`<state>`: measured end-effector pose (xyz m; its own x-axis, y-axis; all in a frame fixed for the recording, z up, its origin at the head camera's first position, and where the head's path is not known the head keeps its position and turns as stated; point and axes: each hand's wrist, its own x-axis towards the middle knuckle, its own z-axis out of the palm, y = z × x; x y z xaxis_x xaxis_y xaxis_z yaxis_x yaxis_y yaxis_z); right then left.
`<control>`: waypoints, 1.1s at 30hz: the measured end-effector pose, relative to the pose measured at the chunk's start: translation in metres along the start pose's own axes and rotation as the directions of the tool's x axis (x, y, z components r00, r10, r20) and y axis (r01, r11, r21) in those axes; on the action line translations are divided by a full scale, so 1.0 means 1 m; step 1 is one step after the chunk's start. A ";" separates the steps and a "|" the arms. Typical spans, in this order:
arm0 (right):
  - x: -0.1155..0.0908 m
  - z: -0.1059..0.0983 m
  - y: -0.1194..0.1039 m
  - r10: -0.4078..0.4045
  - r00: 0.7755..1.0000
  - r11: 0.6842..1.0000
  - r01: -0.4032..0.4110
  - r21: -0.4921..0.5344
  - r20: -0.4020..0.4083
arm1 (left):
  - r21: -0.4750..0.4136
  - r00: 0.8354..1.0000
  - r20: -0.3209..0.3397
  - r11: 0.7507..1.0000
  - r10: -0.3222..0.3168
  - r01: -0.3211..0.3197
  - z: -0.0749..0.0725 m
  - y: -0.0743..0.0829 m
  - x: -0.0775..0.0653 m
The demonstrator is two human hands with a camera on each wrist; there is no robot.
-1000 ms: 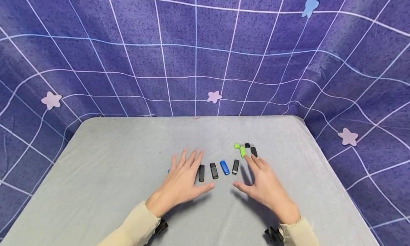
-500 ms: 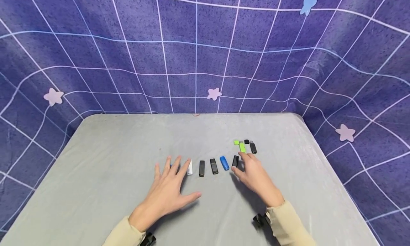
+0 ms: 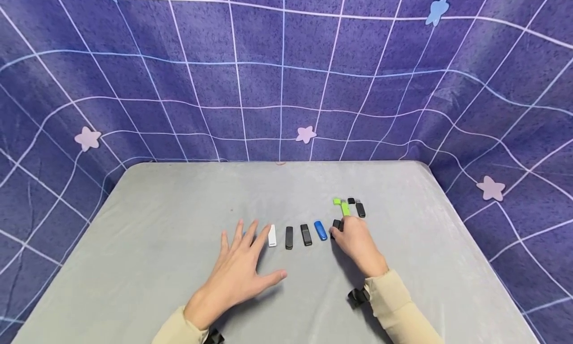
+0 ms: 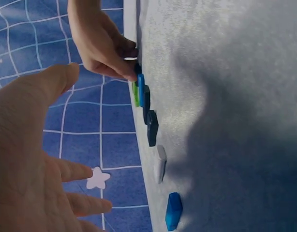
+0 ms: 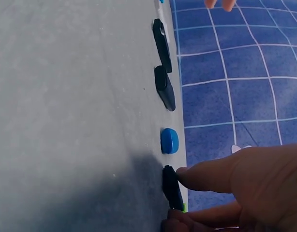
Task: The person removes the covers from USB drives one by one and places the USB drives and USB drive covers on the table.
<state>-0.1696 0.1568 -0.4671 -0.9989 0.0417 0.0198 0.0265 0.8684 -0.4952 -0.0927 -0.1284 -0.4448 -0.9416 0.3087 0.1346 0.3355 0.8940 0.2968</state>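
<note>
A row of USB sticks lies on the grey-covered table. At its right end, my right hand (image 3: 360,247) pinches a black USB stick (image 5: 171,188) between thumb and fingers, low at the tabletop. Beside that lie a blue USB stick (image 3: 320,230), two more black USB sticks (image 3: 306,235) and a white USB stick (image 3: 272,236). Over the row's left end hovers my left hand (image 3: 237,267), fingers spread and holding nothing. It mostly hides another blue USB stick (image 4: 173,211) in the head view, which the left wrist view shows clearly.
Behind my right hand lie an uncapped green USB stick (image 3: 345,208) with its green cap (image 3: 336,201), and an uncapped black USB stick (image 3: 360,209) with a black cap (image 3: 351,200). A purple curtain (image 3: 250,85) with stars hangs around the table (image 3: 188,194).
My right hand has moved left and down onto the rightmost black USB stick and its fingers have closed on it. My left hand has drawn back left, uncovering the white USB stick.
</note>
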 end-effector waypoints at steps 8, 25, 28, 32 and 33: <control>-0.002 0.004 -0.003 0.014 1.000 1.000 -0.014 0.019 0.007 | -0.019 1.000 -0.013 1.000 0.006 -0.006 0.002 0.006 0.000; -0.002 0.008 0.002 0.032 0.998 0.988 -0.025 0.152 -0.046 | -0.059 0.999 -0.036 0.998 -0.019 0.016 0.004 0.000 -0.001; -0.002 0.008 0.002 0.035 0.998 0.984 -0.023 0.179 -0.061 | -0.047 0.999 -0.049 0.999 -0.007 0.005 0.005 -0.001 0.000; -0.002 0.008 0.002 0.047 0.996 0.979 -0.032 0.200 -0.072 | -0.042 0.998 -0.055 0.999 -0.005 0.003 0.005 -0.001 0.002; -0.002 0.008 0.001 0.053 0.996 0.979 -0.038 0.202 -0.072 | -0.048 0.998 -0.055 0.999 -0.006 0.003 0.006 0.000 0.003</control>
<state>-0.1680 0.1536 -0.4752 -0.9909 0.1229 0.0556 0.0558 0.7486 -0.6607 -0.0956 -0.1260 -0.4498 -0.9405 0.2850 0.1849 0.3335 0.8784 0.3423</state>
